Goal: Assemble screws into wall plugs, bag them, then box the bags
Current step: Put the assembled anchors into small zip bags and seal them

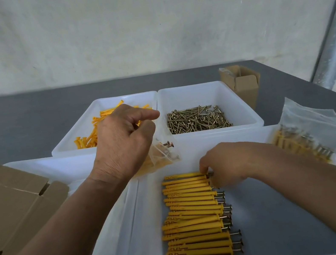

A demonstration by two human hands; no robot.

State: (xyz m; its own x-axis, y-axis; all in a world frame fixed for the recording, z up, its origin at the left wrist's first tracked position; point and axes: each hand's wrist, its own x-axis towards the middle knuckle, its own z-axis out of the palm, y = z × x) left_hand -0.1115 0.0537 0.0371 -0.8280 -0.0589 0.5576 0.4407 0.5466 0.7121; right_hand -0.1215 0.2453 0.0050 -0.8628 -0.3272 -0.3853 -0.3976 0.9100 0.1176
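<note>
Assembled plugs (196, 221): yellow, screw heads rightward, stacked in near bin (147, 220).
Loose plugs (89, 134): yellow, heaped, far-left bin (69, 146).
Screws (197, 120): brassy, heaped, far-right bin (245, 109).
Filled bag (312, 135): clear, lying right of near bin.
Second bag (163, 155): part-filled, in left hand (123, 144).
Box (242, 85): cardboard, open, far right.

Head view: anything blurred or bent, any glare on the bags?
Head view: row of plugs sharp; filled bag at right smeared; small bag in the left hand slightly soft; pole bows slightly from the wide lens; soft even light, no glare.
</note>
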